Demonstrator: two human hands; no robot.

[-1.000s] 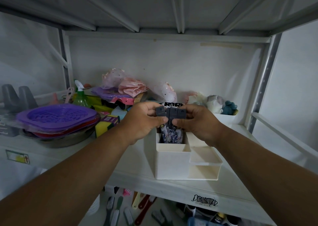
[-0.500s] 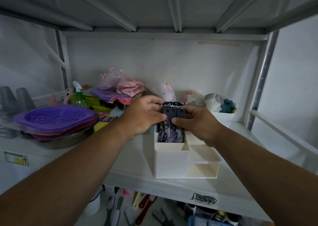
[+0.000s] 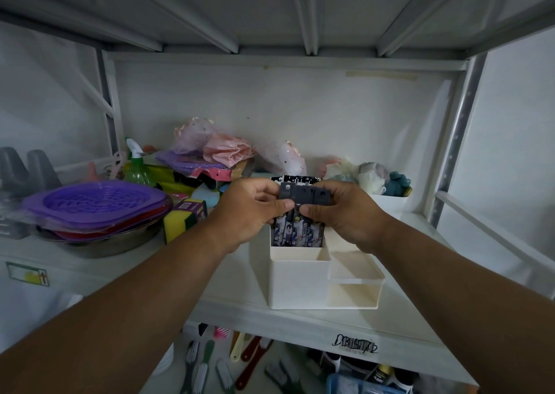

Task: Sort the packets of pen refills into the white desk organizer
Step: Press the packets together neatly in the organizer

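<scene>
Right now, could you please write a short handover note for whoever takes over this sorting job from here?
Left hand: grips the left side of the packets of pen refills near their dark header cards.
Right hand: grips the right side of the same bundle.
Packets: upright, lower ends already inside the tall back-left compartment of the white desk organizer, which stands on the shelf.
Done: bundle is partly in the compartment.
Left: let it settle fully, then release. The organizer's lower right trays appear empty. I cannot tell whether more packets wait among the clutter to the left.
</scene>
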